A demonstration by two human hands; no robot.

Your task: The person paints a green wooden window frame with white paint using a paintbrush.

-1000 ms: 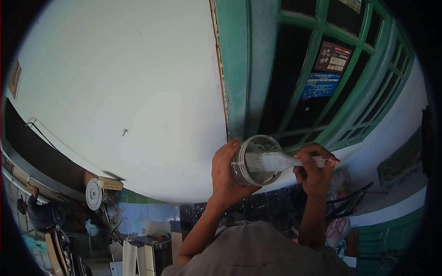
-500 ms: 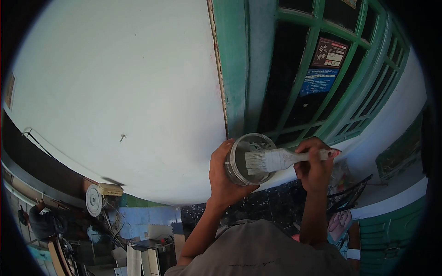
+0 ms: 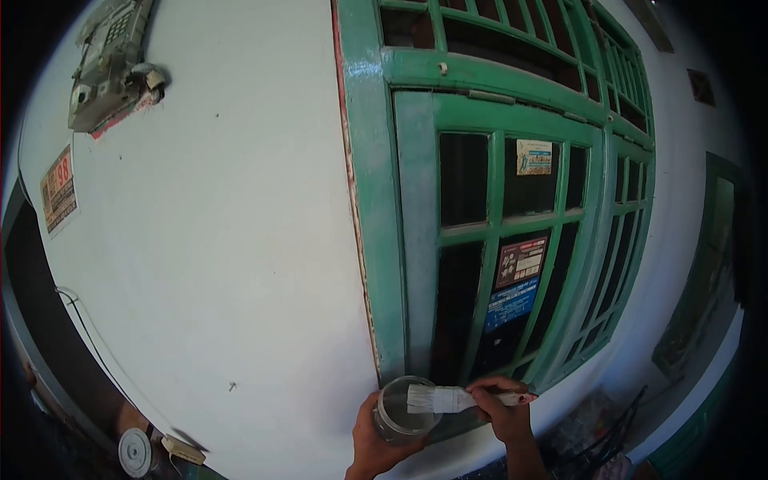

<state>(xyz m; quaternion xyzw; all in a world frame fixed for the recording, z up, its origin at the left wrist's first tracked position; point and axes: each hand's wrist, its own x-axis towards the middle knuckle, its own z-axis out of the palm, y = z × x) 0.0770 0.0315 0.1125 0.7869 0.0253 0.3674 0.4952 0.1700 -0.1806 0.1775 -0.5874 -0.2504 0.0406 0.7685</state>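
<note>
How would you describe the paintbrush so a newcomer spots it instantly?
Start at the green window frame beside the white wall and drop to its bottom edge. There the right hand holds the paintbrush level over a clear cup in the left hand; it is the only flat, white-bristled thing.

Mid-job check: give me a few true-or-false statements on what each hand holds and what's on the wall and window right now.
1. The left hand holds the clear round plastic container. True.
2. The right hand holds a paint roller. False: it grips a flat white-bristled paintbrush.
3. The brush's bristles sit at the container's mouth. True.
4. The wooden window frame is red. False: it is green.
5. A grey meter box hangs on the white wall, upper left. True.
</note>
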